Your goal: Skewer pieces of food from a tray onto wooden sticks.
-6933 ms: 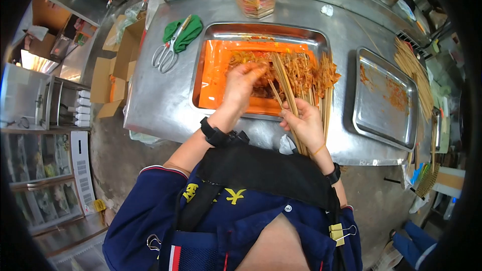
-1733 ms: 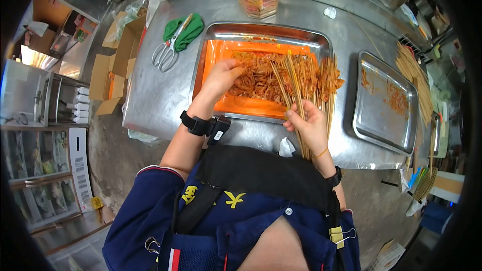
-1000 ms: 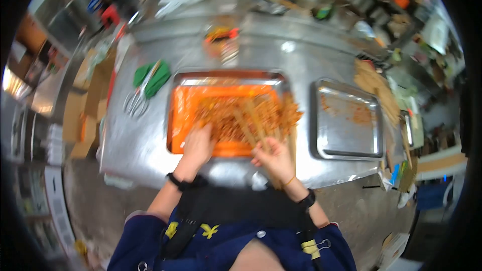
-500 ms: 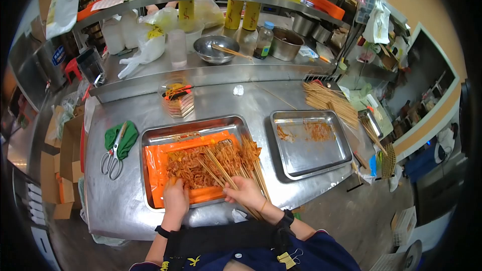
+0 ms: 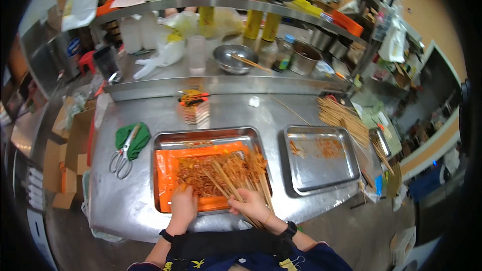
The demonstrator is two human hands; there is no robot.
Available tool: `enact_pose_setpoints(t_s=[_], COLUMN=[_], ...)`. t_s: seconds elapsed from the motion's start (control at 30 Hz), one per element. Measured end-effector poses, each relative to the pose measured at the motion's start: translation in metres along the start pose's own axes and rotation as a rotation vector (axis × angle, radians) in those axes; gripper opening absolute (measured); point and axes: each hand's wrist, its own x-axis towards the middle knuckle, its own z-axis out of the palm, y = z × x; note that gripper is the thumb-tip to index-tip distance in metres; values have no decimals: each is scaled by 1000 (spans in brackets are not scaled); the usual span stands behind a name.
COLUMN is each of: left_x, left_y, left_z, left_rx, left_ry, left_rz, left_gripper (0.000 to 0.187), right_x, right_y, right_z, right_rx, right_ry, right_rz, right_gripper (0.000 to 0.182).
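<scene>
A metal tray (image 5: pixel 211 133) holds an orange plastic bag (image 5: pixel 164 180) with reddish shredded food (image 5: pixel 196 173) on it. At the tray's near left part, my left hand (image 5: pixel 184 205) has its fingertips pressed together in the edge of the food; what they pinch is hidden. My right hand (image 5: pixel 250 205) is closed around several wooden skewers (image 5: pixel 227 179), which slant up and left over the food. More skewers with food on their ends lie along the tray's right side.
Right of the food stands a second metal tray (image 5: pixel 321 165) with red residue. Loose skewers (image 5: pixel 344 120) lie behind it. Scissors (image 5: pixel 123 156) rest on a green cloth (image 5: pixel 142 140) at the left. A clear container (image 5: pixel 195 108) stands behind the food tray; a metal bowl (image 5: pixel 236 59) is farther back.
The whole view has shifted, so the table and trays appear lower and farther right. My hands keep nearly the same places at the food, with the skewers still in my right hand.
</scene>
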Motion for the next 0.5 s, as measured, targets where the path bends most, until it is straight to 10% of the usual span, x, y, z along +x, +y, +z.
enact_pose_setpoints(t_s=[0.5], left_x=[-2], left_y=[-1], left_z=[0], left_rx=[7], left_ry=[10], left_rz=[15], left_gripper=[10], right_x=[2], right_y=[7], right_z=[-7], right_rx=[77], right_ry=[-31], right_rz=[-18], right_gripper=[11])
